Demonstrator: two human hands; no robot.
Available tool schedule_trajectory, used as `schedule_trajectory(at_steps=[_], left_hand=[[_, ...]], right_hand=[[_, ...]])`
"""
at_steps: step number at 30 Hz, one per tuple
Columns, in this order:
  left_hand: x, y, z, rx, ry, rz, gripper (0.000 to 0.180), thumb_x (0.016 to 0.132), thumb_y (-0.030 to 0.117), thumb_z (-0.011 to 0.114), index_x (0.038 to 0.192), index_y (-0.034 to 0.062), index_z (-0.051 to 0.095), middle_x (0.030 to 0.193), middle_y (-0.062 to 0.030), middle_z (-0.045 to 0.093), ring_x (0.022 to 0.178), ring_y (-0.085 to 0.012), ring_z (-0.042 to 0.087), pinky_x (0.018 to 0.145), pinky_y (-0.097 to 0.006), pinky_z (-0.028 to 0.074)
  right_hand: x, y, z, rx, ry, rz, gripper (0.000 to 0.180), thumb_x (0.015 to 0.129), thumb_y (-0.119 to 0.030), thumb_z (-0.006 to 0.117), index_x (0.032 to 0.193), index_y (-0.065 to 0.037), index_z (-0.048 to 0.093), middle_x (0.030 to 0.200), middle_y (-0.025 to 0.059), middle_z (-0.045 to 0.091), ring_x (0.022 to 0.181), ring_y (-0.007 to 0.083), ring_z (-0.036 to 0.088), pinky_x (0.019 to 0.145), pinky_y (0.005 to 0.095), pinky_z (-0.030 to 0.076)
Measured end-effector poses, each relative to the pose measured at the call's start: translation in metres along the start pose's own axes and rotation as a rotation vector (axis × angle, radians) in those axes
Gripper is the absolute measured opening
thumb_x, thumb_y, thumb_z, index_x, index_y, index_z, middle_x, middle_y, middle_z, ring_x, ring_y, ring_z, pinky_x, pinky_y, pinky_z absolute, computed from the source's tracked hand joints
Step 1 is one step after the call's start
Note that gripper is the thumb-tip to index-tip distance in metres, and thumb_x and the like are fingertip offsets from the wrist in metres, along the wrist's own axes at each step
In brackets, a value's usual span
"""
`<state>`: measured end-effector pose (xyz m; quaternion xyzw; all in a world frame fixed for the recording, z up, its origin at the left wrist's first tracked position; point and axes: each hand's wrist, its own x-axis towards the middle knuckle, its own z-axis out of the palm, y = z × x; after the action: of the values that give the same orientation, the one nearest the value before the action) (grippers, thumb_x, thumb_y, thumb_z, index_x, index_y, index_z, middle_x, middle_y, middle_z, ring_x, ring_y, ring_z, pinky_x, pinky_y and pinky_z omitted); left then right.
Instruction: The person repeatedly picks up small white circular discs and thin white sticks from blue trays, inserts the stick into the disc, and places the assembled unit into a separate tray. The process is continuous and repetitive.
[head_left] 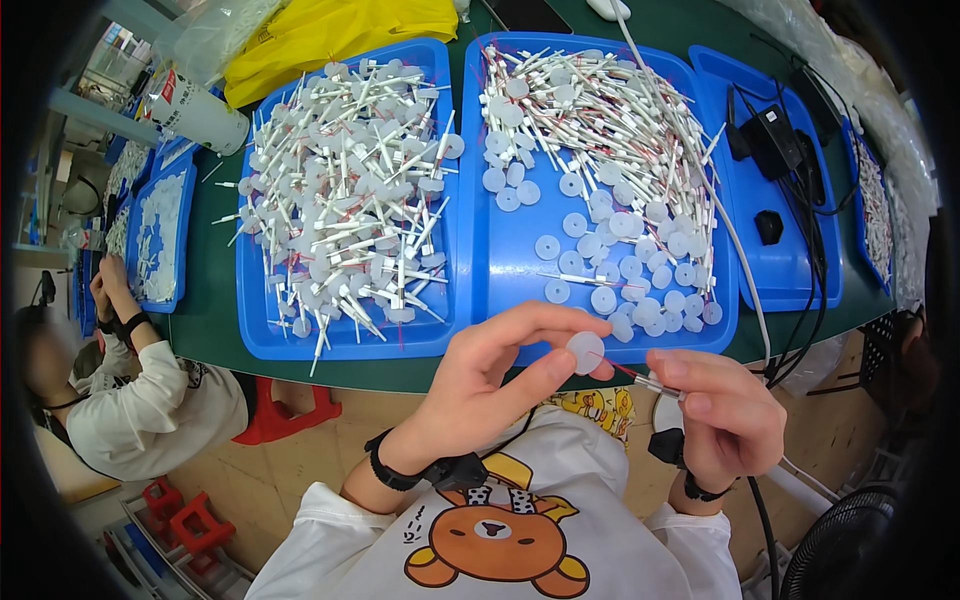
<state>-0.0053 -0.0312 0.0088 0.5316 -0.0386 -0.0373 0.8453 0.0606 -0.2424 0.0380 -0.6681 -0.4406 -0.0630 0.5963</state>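
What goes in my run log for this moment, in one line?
left hand: holds white disc | right hand: holds thin rod | rod tip at disc | above blue tray

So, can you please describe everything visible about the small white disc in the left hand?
The white disc is small, round and translucent, like soft plastic or silicone. The left hand pinches it between thumb and fingers, its flat face toward the camera. A thin red-tipped pin, held by the right hand, meets its edge. It hangs in front of the middle blue tray.
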Motion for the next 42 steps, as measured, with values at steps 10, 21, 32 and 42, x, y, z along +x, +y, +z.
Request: schedule_trajectory(at_steps=[10,21,32,42], left_hand=[[0.003,-0.003,0.001,0.076,0.020,0.081,0.034,0.092,-0.001,0.065,0.125,-0.0018,0.062,0.112,-0.0094,0.066,0.100,-0.0161,0.062,0.093,-0.032,0.047],[0.005,-0.005,0.001,0.230,-0.011,0.178,0.039,0.081,0.003,0.078,0.118,0.0032,0.068,0.110,-0.0076,0.069,0.095,-0.0181,0.063,0.088,-0.032,0.050],[0.002,-0.002,0.000,0.338,0.007,0.197,0.031,0.076,0.006,0.083,0.105,0.0043,0.074,0.103,-0.0065,0.074,0.093,-0.0206,0.068,0.086,-0.033,0.049],[-0.002,0.000,0.002,0.358,-0.002,0.249,0.031,0.073,0.013,0.087,0.101,0.0060,0.076,0.088,-0.0027,0.074,0.081,-0.0171,0.067,0.084,-0.033,0.046]], right_hand=[[0.004,-0.007,0.000,-0.076,-0.036,0.064,0.023,0.078,0.011,0.070,0.099,0.003,0.062,0.105,0.0233,0.071,0.094,0.0384,0.072,0.078,0.0420,0.061],[0.008,-0.006,-0.001,-0.239,-0.092,0.041,0.032,0.073,-0.006,0.083,0.099,-0.003,0.066,0.096,0.0120,0.074,0.089,0.0314,0.073,0.071,0.0381,0.057],[0.005,-0.002,-0.004,-0.327,-0.157,0.049,0.022,0.071,-0.009,0.084,0.083,0.000,0.068,0.069,0.0081,0.063,0.057,0.0242,0.057,0.053,0.0340,0.042],[-0.005,-0.009,0.004,0.032,-0.145,0.366,0.010,0.082,-0.002,0.072,0.074,0.001,0.067,0.059,0.0084,0.059,0.050,0.0225,0.053,0.048,0.0320,0.039]])
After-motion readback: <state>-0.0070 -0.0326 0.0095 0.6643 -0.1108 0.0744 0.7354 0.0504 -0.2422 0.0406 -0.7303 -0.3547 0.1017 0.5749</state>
